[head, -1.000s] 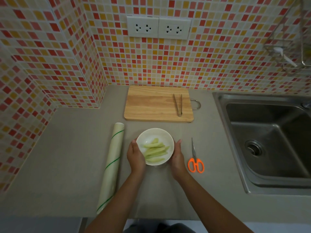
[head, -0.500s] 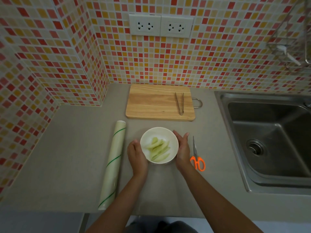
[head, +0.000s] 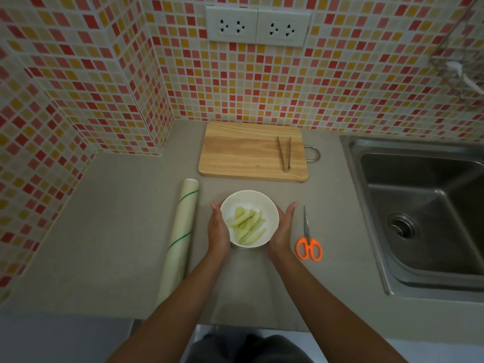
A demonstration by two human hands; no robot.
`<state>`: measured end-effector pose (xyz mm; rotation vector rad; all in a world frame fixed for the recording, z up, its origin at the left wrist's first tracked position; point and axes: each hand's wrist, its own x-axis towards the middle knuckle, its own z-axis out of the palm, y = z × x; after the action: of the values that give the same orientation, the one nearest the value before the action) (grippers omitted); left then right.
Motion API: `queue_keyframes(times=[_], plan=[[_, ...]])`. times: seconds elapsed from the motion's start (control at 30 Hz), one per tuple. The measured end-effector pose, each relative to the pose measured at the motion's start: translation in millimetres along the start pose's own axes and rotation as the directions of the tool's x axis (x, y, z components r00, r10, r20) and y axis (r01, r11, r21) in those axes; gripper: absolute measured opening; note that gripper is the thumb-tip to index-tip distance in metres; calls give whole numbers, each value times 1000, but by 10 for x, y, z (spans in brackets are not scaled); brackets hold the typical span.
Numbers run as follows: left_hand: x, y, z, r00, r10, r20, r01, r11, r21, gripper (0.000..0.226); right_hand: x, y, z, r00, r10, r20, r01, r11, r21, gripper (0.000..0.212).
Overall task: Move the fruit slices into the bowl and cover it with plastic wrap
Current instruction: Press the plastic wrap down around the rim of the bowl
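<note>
A white bowl [head: 248,195] stands on the grey counter and holds several pale green fruit slices [head: 247,226]. My left hand [head: 218,231] presses flat against the bowl's left side. On the opposite side my right hand [head: 284,229] cups it, fingers pointing away from me. A faint translucent sheet [head: 251,289] seems to lie over the bowl and run down the counter to its front edge. The plastic wrap roll [head: 180,231] lies lengthwise just left of my left hand.
Orange-handled scissors [head: 308,244] lie right of my right hand. Behind the bowl a wooden cutting board [head: 243,153] carries metal tongs [head: 285,154]. A steel sink [head: 424,205] fills the right side. Tiled walls close the back and left.
The bowl has turned between my hands, so the slices went from lying crosswise to diagonal. Both hands slid farther along the bowl's sides, away from me.
</note>
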<state>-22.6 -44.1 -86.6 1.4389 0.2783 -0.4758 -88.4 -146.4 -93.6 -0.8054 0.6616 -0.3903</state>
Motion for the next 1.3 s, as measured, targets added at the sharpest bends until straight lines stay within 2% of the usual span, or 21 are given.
queue_keyframes(times=[0.17,0.43,0.57,0.7,0.77,0.87,0.93,1.17,1.23,1.3], plan=[[-42,-111,-30,997,60,-44,-60,998,-9,40,45,-23,-35,998,44,39,-43,999,-18,89],[98,-67,-35,989,92,118,-110,982,151,49,79,-210,-165,984,79,158,-59,990,-126,87],[134,-29,-66,974,114,195,-154,966,209,45,55,-235,-197,983,88,160,-36,952,-304,79],[188,28,-110,953,98,288,-182,942,281,44,78,-398,-209,972,174,160,-63,843,-534,82],[203,46,-114,940,99,325,-204,929,307,43,102,-504,-174,973,169,158,-43,802,-596,81],[194,85,-106,927,99,363,-228,915,334,44,158,-580,-105,976,142,163,-28,832,-554,71],[203,86,-105,924,84,372,-215,921,326,43,162,-567,-68,956,203,212,-63,848,-526,69],[238,72,-90,925,46,378,-167,941,295,51,157,-454,-76,930,286,230,-167,887,-430,75],[282,83,-84,924,34,382,-158,941,298,59,121,-438,-72,947,262,186,-157,883,-443,74],[327,107,-75,940,91,329,-199,930,310,61,71,-397,-68,973,215,85,-156,883,-442,69]])
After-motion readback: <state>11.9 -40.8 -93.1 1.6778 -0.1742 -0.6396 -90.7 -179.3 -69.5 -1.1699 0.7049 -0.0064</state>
